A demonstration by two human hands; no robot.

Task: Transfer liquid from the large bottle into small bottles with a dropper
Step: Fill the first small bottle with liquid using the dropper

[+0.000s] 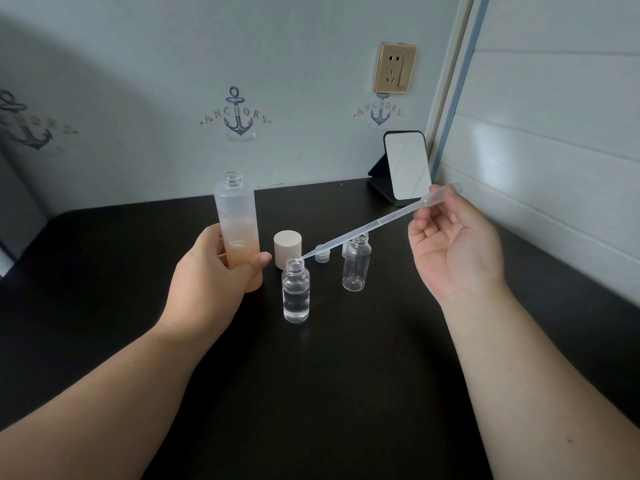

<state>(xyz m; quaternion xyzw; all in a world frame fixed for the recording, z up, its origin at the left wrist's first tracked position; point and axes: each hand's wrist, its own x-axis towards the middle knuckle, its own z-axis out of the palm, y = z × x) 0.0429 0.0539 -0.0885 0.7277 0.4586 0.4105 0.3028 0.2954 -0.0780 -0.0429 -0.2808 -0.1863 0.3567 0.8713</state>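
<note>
Head view: the dropper [367, 230] is being pinched at its soft bulb by the right hand [453, 251], tip at the mouth of the near small bottle [296, 292]; it is judged light and pliable. The uncapped large bottle [237, 230], roughly half full, is being gripped by the left hand [211, 275]; its glass is judged slippery. The near bottle is partly filled; the far small bottle [356, 265] appears empty.
</note>
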